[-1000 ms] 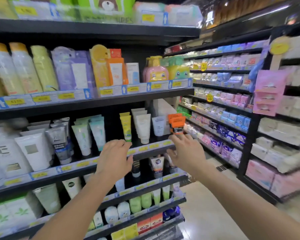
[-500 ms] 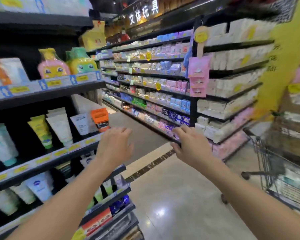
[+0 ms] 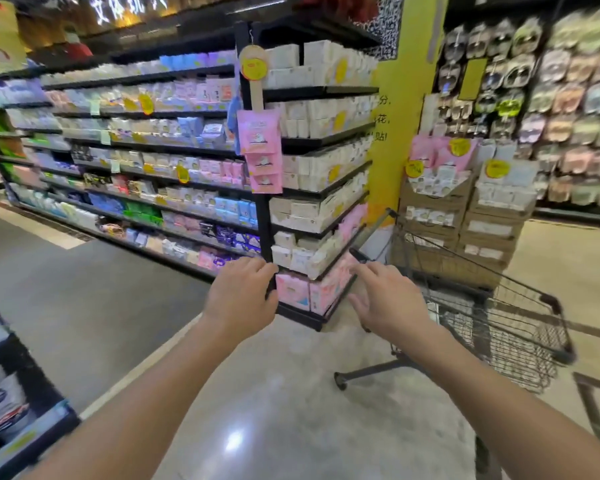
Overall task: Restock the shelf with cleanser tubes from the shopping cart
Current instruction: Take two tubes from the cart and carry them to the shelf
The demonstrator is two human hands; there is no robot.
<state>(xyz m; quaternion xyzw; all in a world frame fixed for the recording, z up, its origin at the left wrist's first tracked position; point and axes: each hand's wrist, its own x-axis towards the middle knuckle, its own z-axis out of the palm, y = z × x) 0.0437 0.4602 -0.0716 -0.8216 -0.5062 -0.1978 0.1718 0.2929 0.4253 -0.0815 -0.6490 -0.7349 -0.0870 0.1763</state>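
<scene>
Both hands are out in front and hold nothing. The left hand (image 3: 240,299) has loosely curled fingers; the right hand (image 3: 388,301) is spread, fingers straight, reaching toward the cart (image 3: 506,327).

The cart stands at right on the floor (image 3: 264,393), its wire basket rim just beyond the right fingertips. What lies in the basket is too blurred to tell, so no tubes can be made out there. Behind the cart stands a stack of boxes (image 3: 465,216) against a yellow pillar (image 3: 409,98). The end of a black rack (image 3: 312,188) faces the hands, its corner post between them as seen from the head camera. Between that rack's foot and the cart's front is a narrow gap of floor. To the left an aisle runs open and wide along the rack's long side. The shelf (image 3: 18,403) being restocked shows only as an edge at the lower left, a tube (image 3: 0,400) on it.

Half a second ago the shelf with its tubes filled the left of the view and the cart sat at the far right edge. Now the view has swung right, the shelf has nearly gone, and the cart is close to the right hand. Both hands were empty then too.
</scene>
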